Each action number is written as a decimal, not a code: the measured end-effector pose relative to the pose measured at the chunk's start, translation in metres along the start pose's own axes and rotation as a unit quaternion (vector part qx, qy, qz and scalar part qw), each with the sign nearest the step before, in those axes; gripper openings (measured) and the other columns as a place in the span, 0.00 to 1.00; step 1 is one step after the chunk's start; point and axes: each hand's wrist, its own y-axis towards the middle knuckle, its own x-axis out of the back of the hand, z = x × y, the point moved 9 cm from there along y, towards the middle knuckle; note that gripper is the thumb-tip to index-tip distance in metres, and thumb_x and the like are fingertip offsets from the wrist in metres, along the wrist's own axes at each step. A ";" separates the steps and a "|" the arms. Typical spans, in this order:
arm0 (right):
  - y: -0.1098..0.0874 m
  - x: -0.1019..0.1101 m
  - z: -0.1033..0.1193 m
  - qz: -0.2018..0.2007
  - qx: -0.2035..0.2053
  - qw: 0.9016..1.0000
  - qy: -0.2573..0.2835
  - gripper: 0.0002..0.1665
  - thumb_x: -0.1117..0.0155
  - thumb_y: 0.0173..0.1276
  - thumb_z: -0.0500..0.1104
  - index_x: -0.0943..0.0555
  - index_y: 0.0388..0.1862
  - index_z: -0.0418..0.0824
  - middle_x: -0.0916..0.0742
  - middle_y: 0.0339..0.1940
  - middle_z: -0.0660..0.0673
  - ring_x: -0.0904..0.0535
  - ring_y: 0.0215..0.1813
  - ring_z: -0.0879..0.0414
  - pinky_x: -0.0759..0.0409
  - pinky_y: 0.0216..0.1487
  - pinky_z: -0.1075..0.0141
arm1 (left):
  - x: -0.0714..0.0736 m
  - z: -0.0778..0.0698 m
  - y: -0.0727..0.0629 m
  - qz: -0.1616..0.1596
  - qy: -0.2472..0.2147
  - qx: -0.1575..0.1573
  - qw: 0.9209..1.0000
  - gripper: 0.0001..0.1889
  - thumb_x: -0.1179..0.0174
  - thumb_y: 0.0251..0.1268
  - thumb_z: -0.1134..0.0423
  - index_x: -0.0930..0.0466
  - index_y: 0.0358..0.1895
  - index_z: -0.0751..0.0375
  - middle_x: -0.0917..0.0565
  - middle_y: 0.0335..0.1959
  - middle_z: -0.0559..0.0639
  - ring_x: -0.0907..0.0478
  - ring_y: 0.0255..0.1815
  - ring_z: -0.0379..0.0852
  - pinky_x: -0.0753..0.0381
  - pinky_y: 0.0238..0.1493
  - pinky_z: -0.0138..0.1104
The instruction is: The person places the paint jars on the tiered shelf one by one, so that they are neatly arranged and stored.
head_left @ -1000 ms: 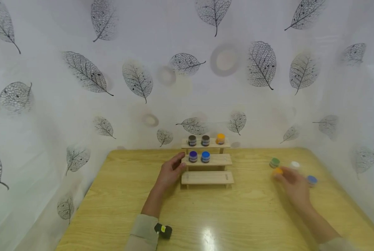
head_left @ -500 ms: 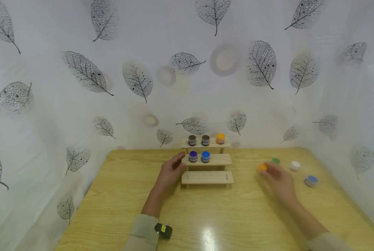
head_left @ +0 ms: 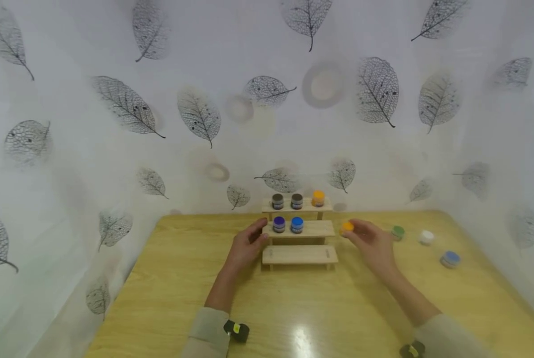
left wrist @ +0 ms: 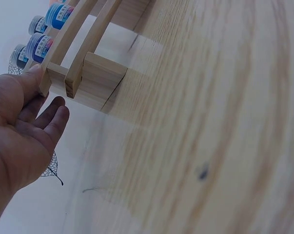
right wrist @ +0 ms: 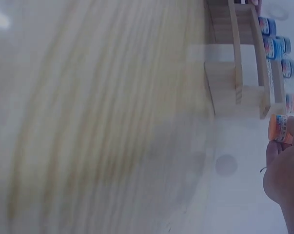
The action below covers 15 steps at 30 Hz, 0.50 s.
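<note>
A three-tier wooden display rack [head_left: 299, 254] stands at the back middle of the table. My left hand [head_left: 245, 248] holds the left end of its middle tier; the left wrist view has the thumb on the tier's end and the other fingers below. Between thumb and fingertips, my right hand [head_left: 374, 244] pinches a small orange paint jar [right wrist: 278, 127], just off the right end of that tier. A purple jar [head_left: 279, 224] and a blue jar [head_left: 297, 225] sit on the middle tier. Up on the top tier are two dark jars [head_left: 278, 201] and another orange jar [head_left: 318, 198].
On the table to the right are a green-lidded jar [head_left: 398, 232], a white-lidded jar [head_left: 426, 237] and a light blue-lidded jar [head_left: 450, 259]. A pale leaf-print sheet [head_left: 258, 134] hangs behind and beside the wood-grain table [head_left: 168, 278].
My right hand has carried the orange jar leftward from beside the loose jars to the rack's right side. The left hand stays at the rack's left end.
</note>
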 end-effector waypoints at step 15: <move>0.015 -0.046 0.005 0.022 -0.052 0.998 -0.024 0.25 0.25 0.69 0.36 0.18 0.63 0.28 0.12 0.57 0.31 0.12 0.57 0.43 0.14 0.53 0.77 | 0.000 0.000 0.000 -0.005 0.000 -0.009 1.000 0.25 0.38 0.80 0.64 0.25 0.75 0.61 0.27 0.78 0.55 0.30 0.78 0.58 0.29 0.79 0.47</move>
